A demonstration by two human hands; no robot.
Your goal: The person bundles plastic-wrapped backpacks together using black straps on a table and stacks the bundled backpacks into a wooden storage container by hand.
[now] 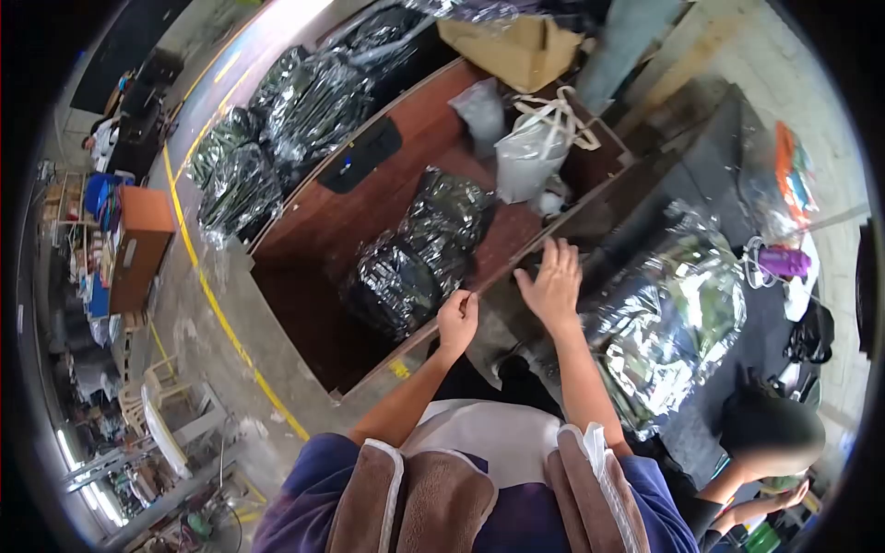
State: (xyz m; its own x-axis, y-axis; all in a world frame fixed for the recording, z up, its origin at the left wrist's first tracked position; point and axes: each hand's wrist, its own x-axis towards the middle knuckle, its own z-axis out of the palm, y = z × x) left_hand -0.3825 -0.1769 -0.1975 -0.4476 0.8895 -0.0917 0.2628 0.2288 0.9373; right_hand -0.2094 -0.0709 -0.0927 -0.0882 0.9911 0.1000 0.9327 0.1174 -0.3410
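A large reddish-brown wooden box (429, 90) with an open top stands in front of me. My left hand (458, 321) is closed over its near rim, fingers curled. Spread and flat, my right hand (555, 286) is beside the same rim, further right; whether its fingertips touch the wood I cannot tell. Inside the box lie a plastic-wrapped dark camouflage bundle (396, 281) and a second such bundle (447, 217) against it. A white bag with straps (533, 157) and a clear plastic bag (479, 112) sit at the box's far right end.
More wrapped bundles (318, 106) are piled beyond the box. On the right, wrapped camouflage packs (678, 309) lie on a black surface, with a purple bottle (784, 263) behind. Another person (774, 433) is at the lower right. A cardboard box (512, 51) stands at the back.
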